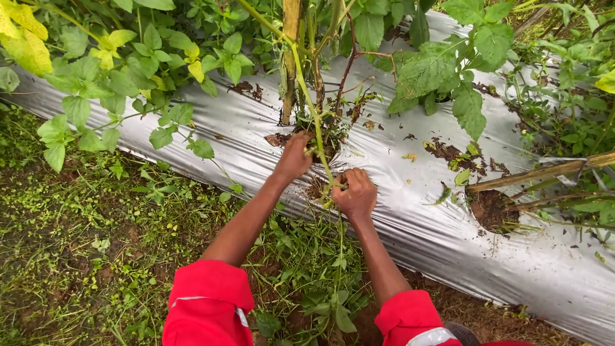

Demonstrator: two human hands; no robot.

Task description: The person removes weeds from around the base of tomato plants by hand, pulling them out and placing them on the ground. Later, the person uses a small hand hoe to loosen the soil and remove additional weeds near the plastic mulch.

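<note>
Silver plastic mulch sheets a raised garden bed that runs diagonally across the view, and a person in red sleeves bends over it with both arms out to one planting hole. The left hand is closed around the base of a thin green stem right at the hole's edge, where soil shows through the torn film. The right hand sits just beside it, a little nearer the person, fingers curled shut on a lower stretch of green growth lying over the plastic (whether this is the same stem or a separate weed cannot be told from here). The hands are close but not touching; each grips low, near the roots, which is where a plant gives most readily to a pull.

A pale wooden stake rises from the same hole, with reddish and green stalks crowding against it. Broad-leaved plants overhang the bed from above, some leaves yellowing at upper left. A second hole to the right shows dark earth, with bamboo-like canes lying across it. Loose green cuttings lie heaped on the ground between the arms, on the near side of the bed, beside weedy turf.
</note>
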